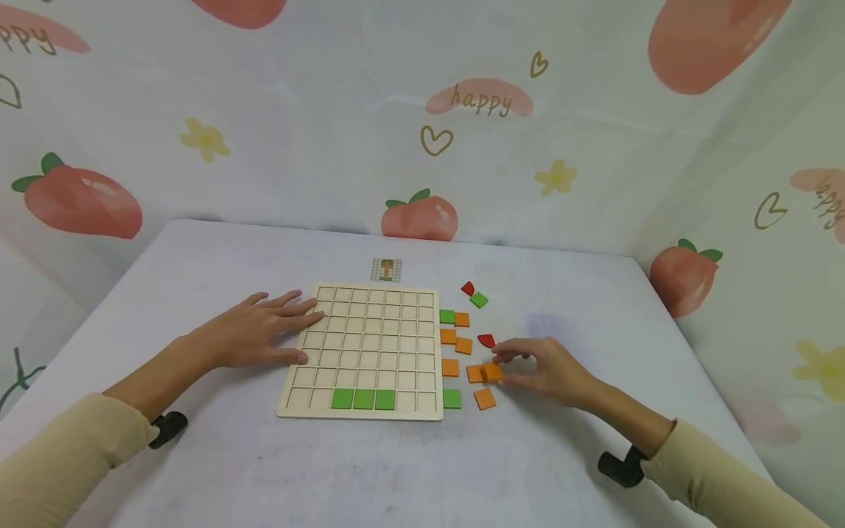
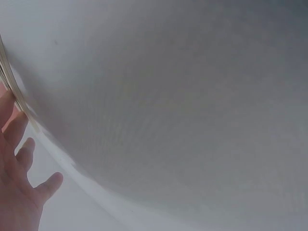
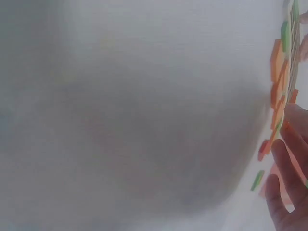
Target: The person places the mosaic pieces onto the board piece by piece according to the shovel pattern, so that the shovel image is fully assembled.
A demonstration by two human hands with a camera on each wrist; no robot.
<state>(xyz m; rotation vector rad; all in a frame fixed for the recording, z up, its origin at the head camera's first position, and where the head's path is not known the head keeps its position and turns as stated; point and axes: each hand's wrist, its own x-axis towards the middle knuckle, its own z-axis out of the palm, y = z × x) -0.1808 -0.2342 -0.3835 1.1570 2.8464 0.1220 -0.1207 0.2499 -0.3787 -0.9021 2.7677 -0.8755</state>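
Note:
A light wooden grid board (image 1: 371, 342) lies flat on the table, with three green square tiles (image 1: 364, 399) side by side in its bottom row. My left hand (image 1: 254, 334) rests at the board's left edge with its fingers spread, fingertips over the rim; the left wrist view shows the same hand (image 2: 19, 168) at its edge. To the right of the board, my right hand (image 1: 548, 369) pinches an orange square tile (image 1: 492, 372) between thumb and finger. That tile overlaps another orange tile (image 1: 474, 374). A red rounded piece (image 1: 485, 340) lies just by the fingertips.
Several loose orange and green tiles lie along the board's right side, including a green tile (image 1: 452, 399) and an orange tile (image 1: 485, 399). Farther back are a red piece (image 1: 468, 288) and a green tile (image 1: 479, 299). A small pattern card (image 1: 386, 270) lies behind the board.

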